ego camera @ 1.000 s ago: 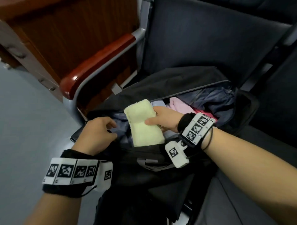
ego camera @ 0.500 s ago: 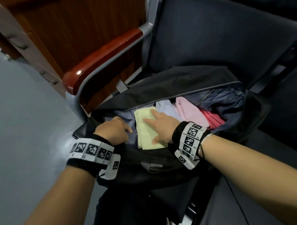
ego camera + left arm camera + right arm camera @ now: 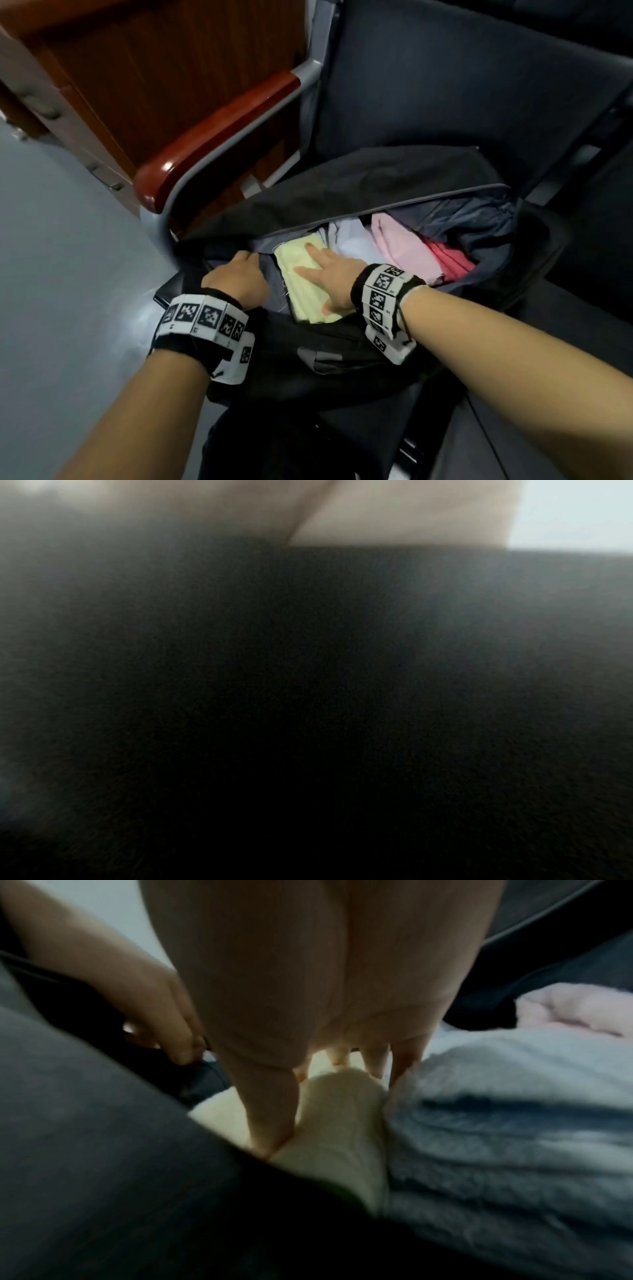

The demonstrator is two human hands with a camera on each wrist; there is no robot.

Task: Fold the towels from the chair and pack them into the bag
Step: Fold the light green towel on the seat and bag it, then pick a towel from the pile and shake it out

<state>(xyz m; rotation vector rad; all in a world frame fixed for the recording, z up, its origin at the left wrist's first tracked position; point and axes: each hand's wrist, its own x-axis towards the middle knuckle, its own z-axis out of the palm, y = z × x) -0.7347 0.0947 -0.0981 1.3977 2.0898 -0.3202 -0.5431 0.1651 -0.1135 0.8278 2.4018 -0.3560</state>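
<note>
Yellow towel point(image 3: 308, 281) lies folded inside the open bag point(image 3: 342, 192), beside grey and pink towels. My right hand point(image 3: 334, 277) presses it flat, fingers straight. My left hand point(image 3: 239, 279) curls over the bag's rim.

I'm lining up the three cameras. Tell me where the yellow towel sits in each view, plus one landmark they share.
Head: the yellow towel lies centre frame, in the near left part of the open bag, under the flat right hand.
Left wrist: not in it; the picture is dark and blurred.
Right wrist: lower centre, beneath the right hand's fingers, with a grey towel to its right.
Shared landmark: the right hand, seen in the head and right wrist views only.
</note>
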